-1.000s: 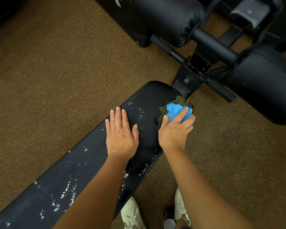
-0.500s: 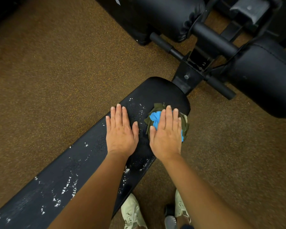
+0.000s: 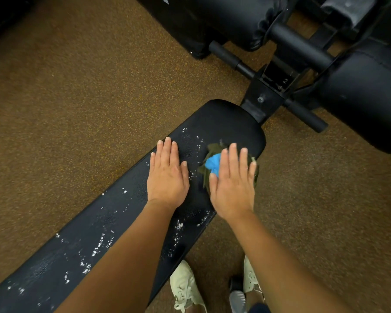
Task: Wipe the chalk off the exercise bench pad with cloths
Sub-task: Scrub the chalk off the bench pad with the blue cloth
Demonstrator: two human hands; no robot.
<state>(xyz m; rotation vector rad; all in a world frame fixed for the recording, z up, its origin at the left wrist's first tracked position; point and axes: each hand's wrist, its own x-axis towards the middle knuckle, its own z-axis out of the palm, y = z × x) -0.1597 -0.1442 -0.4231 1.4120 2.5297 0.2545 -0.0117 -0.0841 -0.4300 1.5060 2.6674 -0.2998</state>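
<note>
Mostly hidden cloths [image 3: 213, 164] beneath flat right hand [image 3: 233, 184]; left hand [image 3: 167, 175] flat, empty.

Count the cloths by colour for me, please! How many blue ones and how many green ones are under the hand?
Blue cloth: 1
Olive-green cloth: 1
Total: 2 cloths, bunched together beneath the right hand, which presses them flat on the bench pad. More cloth could be hidden under the palm; I cannot tell.
</note>
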